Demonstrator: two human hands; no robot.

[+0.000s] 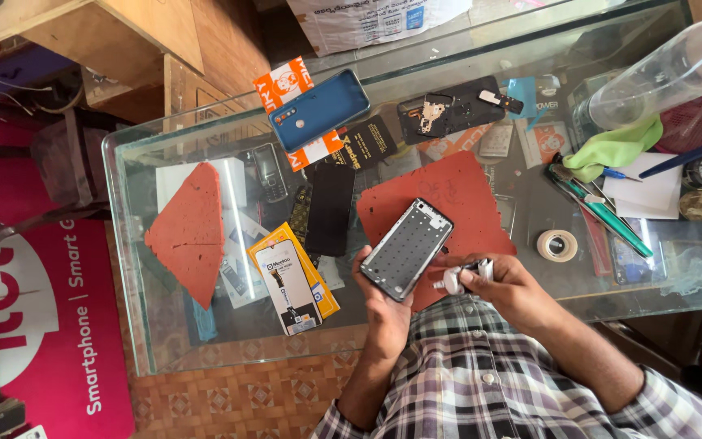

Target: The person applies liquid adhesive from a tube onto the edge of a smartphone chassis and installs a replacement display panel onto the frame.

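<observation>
Holding a phone frame (406, 249) in my left hand (383, 302), I keep it tilted above the near edge of the glass surface (205, 341), just over the red mat (457, 203). The fingers are curled around the lower end of the frame, closed on it. My right hand (507, 286) pinches a small white tube (453, 280) between thumb and fingers, its tip just beside the frame's edge.

I think the risk is here: the frame is gripped only at one end, so a push from the tube could turn it out of my fingers, and it may fall on the glass. Too much squeeze could also put glue where it is not wanted. The blue back cover (318, 110) lies well apart, near the far edge.
</observation>
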